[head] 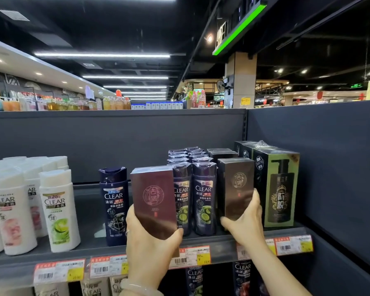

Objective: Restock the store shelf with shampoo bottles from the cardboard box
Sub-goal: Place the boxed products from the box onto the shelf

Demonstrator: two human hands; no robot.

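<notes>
My left hand (146, 246) grips a dark red boxed shampoo (153, 199) by its lower end and holds it upright in front of the shelf (218, 242), ahead of the dark Clear bottles (192, 193). My right hand (245, 223) holds a brown boxed shampoo (235, 186) at its lower right corner; that box stands upright on the shelf, at the front of a row of similar dark boxes and between the dark bottles and a green-and-black box (279, 189). The cardboard box is out of view.
White Clear bottles (56, 208) stand at the shelf's left and a lone dark Clear bottle (113, 206) beside a bare gap. Price tags (192, 256) line the shelf edge. A grey back panel (115, 142) and a side wall (329, 167) close the bay. More bottles sit on the shelf below.
</notes>
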